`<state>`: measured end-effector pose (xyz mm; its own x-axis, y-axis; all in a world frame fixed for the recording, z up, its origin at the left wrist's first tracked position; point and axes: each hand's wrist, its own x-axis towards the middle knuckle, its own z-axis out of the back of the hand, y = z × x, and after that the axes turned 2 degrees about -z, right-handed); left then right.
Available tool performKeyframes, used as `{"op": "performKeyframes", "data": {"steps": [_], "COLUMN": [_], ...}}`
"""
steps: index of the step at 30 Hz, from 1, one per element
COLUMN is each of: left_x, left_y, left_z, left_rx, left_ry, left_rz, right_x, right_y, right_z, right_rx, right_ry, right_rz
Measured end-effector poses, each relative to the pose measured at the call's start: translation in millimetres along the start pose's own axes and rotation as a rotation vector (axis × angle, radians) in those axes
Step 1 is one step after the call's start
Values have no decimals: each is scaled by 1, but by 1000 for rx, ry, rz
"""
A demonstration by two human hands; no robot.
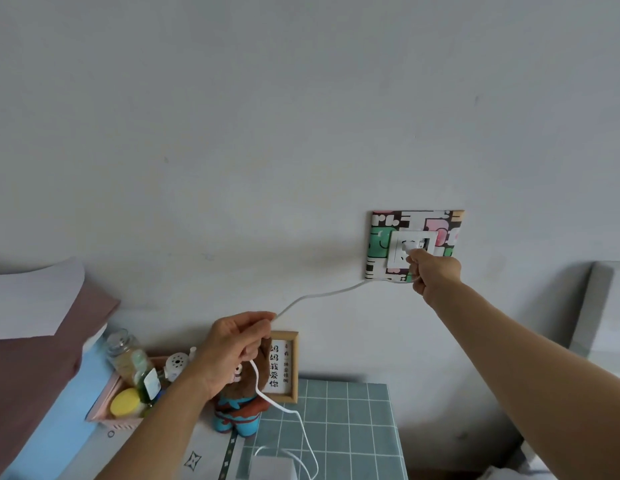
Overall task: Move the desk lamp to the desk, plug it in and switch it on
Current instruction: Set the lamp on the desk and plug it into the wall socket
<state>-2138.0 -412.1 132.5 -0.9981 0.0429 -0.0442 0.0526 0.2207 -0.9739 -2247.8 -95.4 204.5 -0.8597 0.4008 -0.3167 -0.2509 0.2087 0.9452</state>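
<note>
A white wall socket [398, 258] sits inside a colourful patterned sticker [381, 233] on the wall. My right hand [435, 273] is shut on the white plug [417, 249], pressed against the socket face. The white cable [322, 293] runs from there down-left into my left hand [237, 344], which is shut around it above the desk. Below my left hand the cable [301, 427] drops to the white lamp base [270, 467], only partly seen at the bottom edge on the teal grid desk mat [353, 427].
A wooden picture frame [283, 367] leans on the wall behind a stuffed bear toy [239, 414]. A pink basket [111, 410] holds bottles and jars at left. A brown and blue cloth [31, 375] lies far left. A grey bed headboard [599, 306] stands right.
</note>
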Motion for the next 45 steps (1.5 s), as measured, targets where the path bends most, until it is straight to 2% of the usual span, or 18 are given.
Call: {"op": "performKeyframes", "data": {"steps": [6, 10, 17, 20, 25, 42, 45], "left_x": [2, 6, 25, 33, 38, 49, 46], "left_y": [-3, 3, 21, 23, 24, 26, 26], "left_z": [-32, -61, -98, -106, -114, -105, -107], "left_rx": [144, 208, 136, 76, 70, 71, 101], "left_ry": [11, -46, -130, -180, -118, -63, -66], "left_rz": [-111, -225, -274, -235, -150, -92, -104], "right_x": [-2, -5, 1, 2, 5, 19, 17], "right_y": [0, -1, 3, 8, 11, 18, 18], "right_z": [-5, -9, -8, -5, -3, -11, -6], "right_rx": [14, 10, 67, 71, 36, 31, 14], "right_ry": [-13, -49, -66, -49, -47, -59, 6], "right_rz": [-22, -33, -50, -52, -57, -105, -114]}}
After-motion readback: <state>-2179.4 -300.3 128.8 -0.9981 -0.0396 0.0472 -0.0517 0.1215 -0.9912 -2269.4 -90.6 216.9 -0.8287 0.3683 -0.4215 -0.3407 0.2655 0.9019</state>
